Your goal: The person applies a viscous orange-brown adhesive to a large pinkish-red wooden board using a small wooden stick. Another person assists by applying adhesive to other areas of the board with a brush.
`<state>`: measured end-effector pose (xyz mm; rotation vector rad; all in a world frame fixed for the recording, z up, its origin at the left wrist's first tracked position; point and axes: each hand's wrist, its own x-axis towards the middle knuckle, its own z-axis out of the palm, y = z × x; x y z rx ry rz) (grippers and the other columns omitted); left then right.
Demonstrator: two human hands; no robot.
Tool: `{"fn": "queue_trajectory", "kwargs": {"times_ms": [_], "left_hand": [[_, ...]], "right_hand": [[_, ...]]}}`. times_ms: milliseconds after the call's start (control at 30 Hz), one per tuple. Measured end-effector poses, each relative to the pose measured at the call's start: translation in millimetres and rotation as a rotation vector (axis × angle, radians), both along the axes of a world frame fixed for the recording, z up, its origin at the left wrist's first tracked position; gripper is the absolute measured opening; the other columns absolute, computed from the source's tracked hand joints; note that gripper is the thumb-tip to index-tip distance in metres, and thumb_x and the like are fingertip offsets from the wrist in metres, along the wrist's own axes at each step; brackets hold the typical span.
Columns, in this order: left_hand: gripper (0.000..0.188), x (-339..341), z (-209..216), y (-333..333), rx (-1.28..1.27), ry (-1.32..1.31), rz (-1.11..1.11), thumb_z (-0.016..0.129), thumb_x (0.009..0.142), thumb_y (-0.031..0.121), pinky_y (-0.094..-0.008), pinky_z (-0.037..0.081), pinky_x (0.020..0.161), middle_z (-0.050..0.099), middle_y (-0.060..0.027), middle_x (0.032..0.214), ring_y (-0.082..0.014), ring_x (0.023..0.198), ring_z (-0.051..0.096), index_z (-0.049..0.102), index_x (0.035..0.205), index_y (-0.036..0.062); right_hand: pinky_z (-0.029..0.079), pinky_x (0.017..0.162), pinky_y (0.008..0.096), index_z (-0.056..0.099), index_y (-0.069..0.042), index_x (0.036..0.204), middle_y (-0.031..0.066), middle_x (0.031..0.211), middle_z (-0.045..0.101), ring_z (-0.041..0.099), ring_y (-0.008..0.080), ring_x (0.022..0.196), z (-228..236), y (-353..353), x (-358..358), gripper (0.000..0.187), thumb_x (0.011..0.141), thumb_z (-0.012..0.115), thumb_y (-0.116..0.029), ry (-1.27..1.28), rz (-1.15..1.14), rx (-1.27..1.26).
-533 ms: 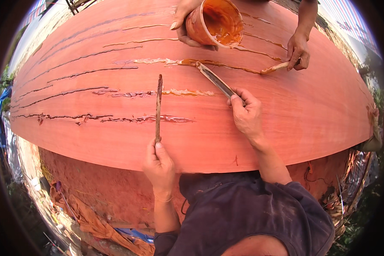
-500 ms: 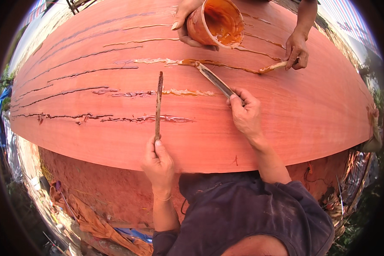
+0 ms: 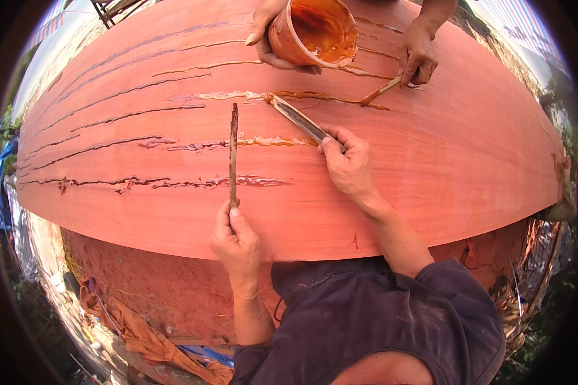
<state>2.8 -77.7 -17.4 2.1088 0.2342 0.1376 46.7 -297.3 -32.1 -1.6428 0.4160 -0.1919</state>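
Head view: my left hand (image 3: 236, 240), arm forward, pinches a stick (image 3: 233, 157) by its near end, pointing away over the board (image 3: 443, 173). My right hand (image 3: 350, 163), angled left, clamps a slat (image 3: 298, 120), far tip at orange putty (image 3: 315, 95).

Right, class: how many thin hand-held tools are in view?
3: dark stick in the left hand, pale-edged tool in the right hand, short stick in a co-worker's hand.

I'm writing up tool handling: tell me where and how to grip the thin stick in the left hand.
Probably best: pinch the thin stick by its near end, coming from the near side, since it is slim, points away from the left hand, and has a dark-coated far tip.
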Motion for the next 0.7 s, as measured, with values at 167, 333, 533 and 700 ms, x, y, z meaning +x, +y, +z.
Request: {"fn": "queue_trajectory", "kwargs": {"times_ms": [167, 333, 533, 700], "left_hand": [[0.024, -3, -8, -1, -0.031, -0.079, 0.015, 0.050, 0.100, 0.011, -0.0253, 0.040, 0.056, 0.058, -0.0042, 0.074, -0.0070, 0.064, 0.049, 0.064, 0.112, -0.0061], [0.026, -7, -10, 0, -0.050, -0.079, 0.026, 0.049, 0.101, 0.011, -0.0253, 0.047, 0.068, 0.067, -0.0093, 0.089, -0.0099, 0.077, 0.057, 0.063, 0.111, -0.0081], [0.027, -11, -14, 1, -0.076, -0.054, -0.017, 0.050, 0.102, 0.013, -0.0224, 0.041, 0.061, 0.062, -0.0020, 0.085, -0.0057, 0.069, 0.048, 0.064, 0.110, -0.0083], [0.025, -15, -20, -3, -0.022, -0.051, -0.100, 0.050, 0.100, 0.010, -0.0272, 0.048, 0.067, 0.068, -0.0104, 0.088, -0.0125, 0.074, 0.059, 0.064, 0.109, -0.0086]], "right_hand": [[0.036, 0.053, 0.0185, 0.067, 0.004, 0.115, -0.0016, 0.080, 0.063, 0.044, 0.0004, 0.062, -2, 10, 8, 0.026, 0.097, 0.053, -0.009, -0.004, 0.022, 0.142], [0.033, 0.043, 0.0156, 0.061, 0.001, 0.121, 0.0016, 0.082, 0.063, 0.040, -0.0013, 0.052, 5, 2, 14, 0.027, 0.098, 0.054, -0.011, 0.124, 0.084, 0.561], [0.027, 0.039, 0.0151, 0.060, 0.000, 0.119, 0.0048, 0.082, 0.063, 0.036, -0.0011, 0.048, 21, -37, -21, 0.024, 0.097, 0.054, -0.009, 0.146, 0.078, 0.781], [0.027, 0.038, 0.0146, 0.061, -0.001, 0.121, 0.0039, 0.082, 0.063, 0.034, -0.0008, 0.048, 27, -80, -71, 0.026, 0.097, 0.054, -0.008, 0.257, 0.006, 0.745]]}}
